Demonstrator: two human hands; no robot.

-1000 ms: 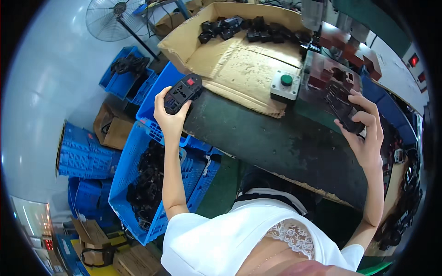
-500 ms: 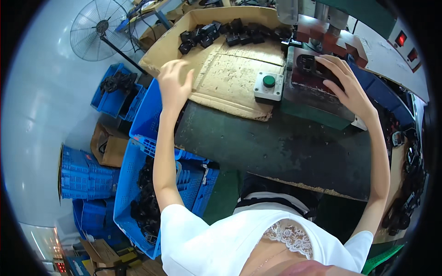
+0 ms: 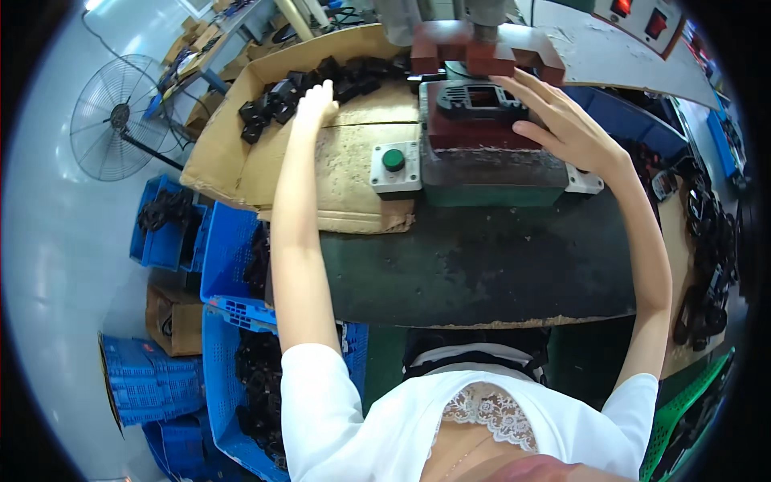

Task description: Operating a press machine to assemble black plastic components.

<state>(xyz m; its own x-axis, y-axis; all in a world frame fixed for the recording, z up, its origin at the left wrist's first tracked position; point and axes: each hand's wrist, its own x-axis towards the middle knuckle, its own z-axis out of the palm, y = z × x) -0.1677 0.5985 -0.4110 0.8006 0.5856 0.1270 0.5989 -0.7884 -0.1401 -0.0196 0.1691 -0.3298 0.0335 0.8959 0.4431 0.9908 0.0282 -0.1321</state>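
My left hand (image 3: 319, 105) reaches to the near edge of a pile of black plastic parts (image 3: 353, 80) on the cardboard. Its fingers bend down and their tips are hidden, so whether it grips a part cannot be told. My right hand (image 3: 562, 124) is open, with fingers stretched and thumb apart, at the right end of a black plastic housing (image 3: 480, 100). That housing lies on the dark red block of a fixture (image 3: 490, 173). Whether the fingertips touch it is unclear. Just above and behind hangs a reddish-brown press head (image 3: 458, 44).
Left of the fixture stands a grey box with a green push button (image 3: 393, 160). The cardboard tray (image 3: 353, 213) lies on a dark table (image 3: 482, 265). Blue crates (image 3: 221, 377) with black parts stand at the left. More black parts (image 3: 707, 265) lie at the right.
My left hand has moved forward from over the tray's left edge to the pile of parts. The view has shifted; my right hand stays beside the housing on the fixture.
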